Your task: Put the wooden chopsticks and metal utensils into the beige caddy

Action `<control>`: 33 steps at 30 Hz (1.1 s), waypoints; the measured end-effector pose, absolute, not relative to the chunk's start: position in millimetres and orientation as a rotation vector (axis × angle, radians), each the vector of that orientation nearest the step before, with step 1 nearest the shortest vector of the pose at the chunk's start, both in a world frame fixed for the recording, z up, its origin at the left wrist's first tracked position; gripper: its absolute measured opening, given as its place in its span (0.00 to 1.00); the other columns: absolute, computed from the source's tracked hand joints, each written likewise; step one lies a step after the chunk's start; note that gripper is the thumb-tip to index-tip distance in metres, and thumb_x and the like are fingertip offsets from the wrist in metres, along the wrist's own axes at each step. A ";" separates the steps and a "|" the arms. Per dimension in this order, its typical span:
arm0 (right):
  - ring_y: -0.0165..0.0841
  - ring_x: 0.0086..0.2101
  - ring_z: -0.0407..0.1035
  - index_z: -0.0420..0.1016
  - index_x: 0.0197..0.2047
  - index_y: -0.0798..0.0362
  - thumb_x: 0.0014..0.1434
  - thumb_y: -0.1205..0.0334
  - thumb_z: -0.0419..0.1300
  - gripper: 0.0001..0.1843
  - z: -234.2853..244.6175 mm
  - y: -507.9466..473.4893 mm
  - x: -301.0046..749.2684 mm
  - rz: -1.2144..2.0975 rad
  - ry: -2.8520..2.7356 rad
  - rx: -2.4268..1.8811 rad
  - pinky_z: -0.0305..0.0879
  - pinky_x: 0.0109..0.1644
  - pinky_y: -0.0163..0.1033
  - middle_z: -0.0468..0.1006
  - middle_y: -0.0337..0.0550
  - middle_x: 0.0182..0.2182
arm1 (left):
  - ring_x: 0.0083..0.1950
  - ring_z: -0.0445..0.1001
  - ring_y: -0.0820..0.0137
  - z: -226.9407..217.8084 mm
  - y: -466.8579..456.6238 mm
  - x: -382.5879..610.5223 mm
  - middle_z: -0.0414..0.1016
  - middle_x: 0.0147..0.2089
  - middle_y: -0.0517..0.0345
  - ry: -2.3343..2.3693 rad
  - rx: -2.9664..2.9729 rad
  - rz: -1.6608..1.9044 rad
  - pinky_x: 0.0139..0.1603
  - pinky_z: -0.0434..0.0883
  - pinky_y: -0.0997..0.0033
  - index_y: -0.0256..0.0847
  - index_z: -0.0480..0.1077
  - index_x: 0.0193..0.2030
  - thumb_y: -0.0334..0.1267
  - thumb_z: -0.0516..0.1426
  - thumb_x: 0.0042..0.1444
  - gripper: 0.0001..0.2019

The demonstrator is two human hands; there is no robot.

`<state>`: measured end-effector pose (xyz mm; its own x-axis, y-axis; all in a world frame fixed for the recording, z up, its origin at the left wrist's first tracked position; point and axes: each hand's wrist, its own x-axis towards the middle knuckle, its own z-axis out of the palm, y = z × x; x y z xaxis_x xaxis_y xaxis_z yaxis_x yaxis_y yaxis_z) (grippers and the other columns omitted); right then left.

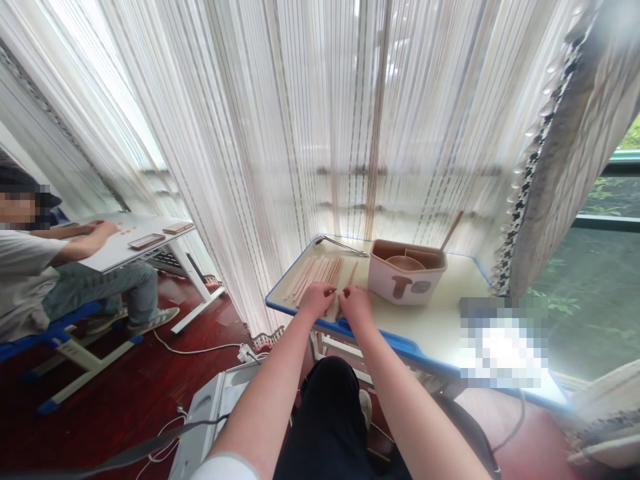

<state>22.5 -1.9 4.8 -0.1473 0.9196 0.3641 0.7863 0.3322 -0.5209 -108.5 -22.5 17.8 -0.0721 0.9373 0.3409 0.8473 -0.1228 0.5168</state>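
Note:
Long, thin wooden sticks that look like chopsticks (310, 277) lie side by side on the left part of a cream table (440, 327). My left hand (319, 301) rests at their near right end, thumb and fingers pinched together; what is between them is too small to make out. Close beside it, my right hand (356, 305) is closed around the near part of a single wooden chopstick (354, 272), which points away from me. A pinkish divided box (393, 290) with brown inside stands just right of my right hand.
A metal tool (345, 247) lies along the table's back edge. Another stick (451, 232) slants up behind the box. At far right sits a bright blurred object (503, 350). Left, a person works at another table (113, 250). Cables (200, 350) cross the floor.

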 end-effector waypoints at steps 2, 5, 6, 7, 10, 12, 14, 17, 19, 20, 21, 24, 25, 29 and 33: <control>0.41 0.43 0.65 0.74 0.35 0.55 0.52 0.63 0.51 0.12 6.9 -4.1 23.0 0.246 -1.973 -1.537 0.55 0.47 0.41 0.74 0.53 0.36 | 0.46 0.70 0.68 17.4 -21.5 -109.1 0.77 0.39 0.58 1.952 2.042 0.970 0.51 0.65 0.67 0.43 0.75 0.37 0.32 0.54 0.50 0.10; 0.43 0.44 0.65 0.73 0.41 0.55 0.52 0.63 0.52 0.14 10.5 -8.0 25.0 0.215 -1.975 -1.623 0.55 0.46 0.43 0.74 0.54 0.39 | 0.45 0.71 0.70 15.5 -20.1 -110.5 0.76 0.39 0.57 1.925 2.039 1.014 0.51 0.65 0.68 0.41 0.75 0.35 0.29 0.53 0.51 0.11; 0.44 0.44 0.65 0.72 0.43 0.56 0.52 0.63 0.52 0.16 11.8 -9.2 25.6 0.224 -1.979 -1.656 0.56 0.45 0.43 0.75 0.55 0.38 | 0.44 0.71 0.70 14.9 -20.0 -111.0 0.76 0.39 0.57 1.920 2.039 1.032 0.51 0.65 0.68 0.41 0.75 0.35 0.29 0.52 0.51 0.11; 0.44 0.43 0.67 0.71 0.45 0.56 0.52 0.62 0.52 0.17 12.9 -10.3 26.2 0.237 -1.989 -1.685 0.56 0.44 0.44 0.75 0.55 0.38 | 0.44 0.71 0.70 14.5 -20.1 -111.4 0.76 0.39 0.57 1.917 2.037 1.045 0.51 0.65 0.68 0.40 0.75 0.35 0.28 0.52 0.51 0.11; 0.43 0.40 0.69 0.69 0.49 0.56 0.54 0.61 0.51 0.20 15.4 -12.3 27.0 0.245 -2.023 -1.734 0.57 0.42 0.43 0.76 0.56 0.37 | 0.45 0.70 0.70 14.3 -21.2 -112.3 0.76 0.39 0.57 1.929 2.004 1.046 0.52 0.65 0.67 0.40 0.75 0.34 0.26 0.51 0.50 0.13; 0.42 0.40 0.69 0.71 0.48 0.55 0.54 0.61 0.51 0.19 15.5 -12.4 26.9 0.228 -2.034 -1.735 0.57 0.42 0.43 0.77 0.54 0.37 | 0.46 0.70 0.70 14.8 -22.0 -112.8 0.77 0.39 0.58 1.937 1.975 1.022 0.53 0.65 0.66 0.41 0.76 0.34 0.25 0.50 0.49 0.14; 0.41 0.39 0.70 0.73 0.46 0.52 0.53 0.61 0.52 0.18 14.4 -11.9 26.9 0.244 -2.041 -1.707 0.58 0.41 0.42 0.77 0.52 0.37 | 0.47 0.70 0.69 15.2 -22.4 -113.6 0.77 0.40 0.59 1.938 1.963 1.011 0.54 0.64 0.66 0.42 0.76 0.34 0.23 0.49 0.48 0.16; 0.39 0.36 0.70 0.76 0.41 0.50 0.51 0.60 0.53 0.16 11.8 -11.1 28.3 0.342 -2.007 -1.608 0.59 0.39 0.39 0.78 0.48 0.34 | 0.47 0.70 0.70 15.1 -22.1 -115.4 0.77 0.40 0.60 1.923 1.983 1.014 0.53 0.65 0.67 0.43 0.76 0.34 0.23 0.49 0.48 0.17; 0.37 0.33 0.70 0.77 0.39 0.50 0.50 0.60 0.53 0.15 10.5 -11.0 30.7 0.462 -1.938 -1.507 0.59 0.37 0.38 0.78 0.45 0.30 | 0.47 0.70 0.70 14.6 -21.6 -116.8 0.77 0.40 0.60 1.917 1.998 1.019 0.53 0.65 0.68 0.43 0.76 0.35 0.24 0.49 0.49 0.16; 0.36 0.31 0.70 0.77 0.38 0.51 0.50 0.59 0.53 0.15 10.2 -11.2 32.5 0.536 -1.890 -1.447 0.59 0.35 0.37 0.77 0.44 0.28 | 0.47 0.70 0.70 14.2 -21.2 -117.5 0.77 0.40 0.59 1.917 2.000 1.023 0.52 0.65 0.69 0.43 0.76 0.36 0.25 0.49 0.50 0.16; 0.35 0.29 0.69 0.77 0.38 0.51 0.50 0.59 0.52 0.16 10.2 -11.6 34.6 0.613 -1.834 -1.386 0.59 0.34 0.37 0.77 0.43 0.26 | 0.47 0.70 0.70 13.6 -20.9 -118.2 0.77 0.40 0.59 1.921 1.998 1.027 0.52 0.66 0.69 0.43 0.76 0.36 0.26 0.50 0.50 0.15; 0.35 0.27 0.67 0.77 0.38 0.53 0.50 0.57 0.51 0.18 11.9 -13.3 41.7 0.824 -1.641 -1.229 0.60 0.31 0.36 0.75 0.41 0.23 | 0.46 0.71 0.70 10.9 -19.3 -119.9 0.76 0.41 0.57 1.922 1.996 1.048 0.51 0.66 0.68 0.42 0.75 0.38 0.27 0.50 0.52 0.14; 0.35 0.27 0.67 0.77 0.38 0.53 0.50 0.57 0.51 0.18 12.9 -14.0 44.0 0.881 -1.578 -1.189 0.60 0.31 0.36 0.74 0.41 0.23 | 0.46 0.71 0.70 9.8 -18.8 -120.3 0.76 0.41 0.57 1.916 2.001 1.059 0.51 0.66 0.69 0.42 0.75 0.37 0.28 0.49 0.52 0.14; 0.36 0.30 0.69 0.77 0.36 0.55 0.49 0.57 0.49 0.18 16.9 -16.9 50.0 1.057 -1.376 -1.003 0.63 0.34 0.38 0.75 0.44 0.24 | 0.44 0.71 0.70 6.9 -18.1 -119.8 0.76 0.40 0.56 1.896 1.999 1.121 0.51 0.66 0.68 0.41 0.75 0.38 0.30 0.49 0.54 0.13; 0.37 0.33 0.70 0.75 0.37 0.54 0.47 0.62 0.50 0.17 18.2 -19.0 50.7 1.158 -1.343 -0.779 0.64 0.38 0.40 0.77 0.44 0.27 | 0.47 0.71 0.69 8.8 -20.7 -117.6 0.75 0.44 0.55 1.881 1.961 1.187 0.52 0.65 0.68 0.40 0.73 0.42 0.32 0.49 0.56 0.13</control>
<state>50.7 -19.0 18.2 -0.1380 0.9370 0.3209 -0.1798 0.2949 -0.9385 -117.6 -20.7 8.8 -0.1165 0.9028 0.4139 0.7621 -0.1860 0.6202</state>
